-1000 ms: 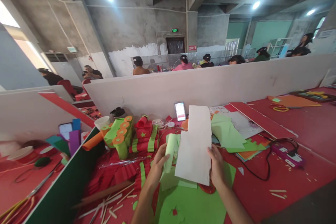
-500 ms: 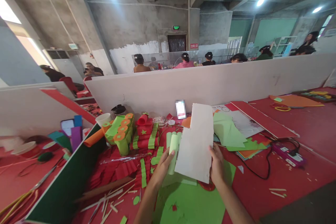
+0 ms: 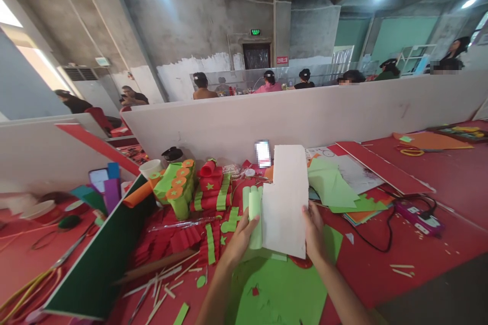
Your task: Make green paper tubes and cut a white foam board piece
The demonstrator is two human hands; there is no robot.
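Observation:
My left hand (image 3: pixel 244 233) is closed around light green paper rolls (image 3: pixel 255 218) joined side by side. The fingers behind the rolls are hidden. In my right hand (image 3: pixel 314 231) is a white board (image 3: pixel 285 208) with a step cut from its upper left, gripped by its right edge. The board stands nearly upright, its left edge close against the rolls; whether they are joined I cannot tell. Below both hands lies a green sheet (image 3: pixel 282 289) with a small red scrap (image 3: pixel 255 291) on it. Part of a round red thing (image 3: pixel 301 262) shows beneath the board.
Red and green paper rolls (image 3: pixel 209 185) and a green box with orange discs (image 3: pixel 173 185) stand left. Thin sticks (image 3: pixel 156 289) lie nearer. A dark green panel (image 3: pixel 102 254) borders the left. Right are paper sheets (image 3: pixel 331 183), a purple power strip (image 3: pixel 419 218) and scissors (image 3: pixel 409 150).
The white board has turned slightly more upright. The green rolls in my left hand have shifted a little to the right with it. Both hands keep their hold.

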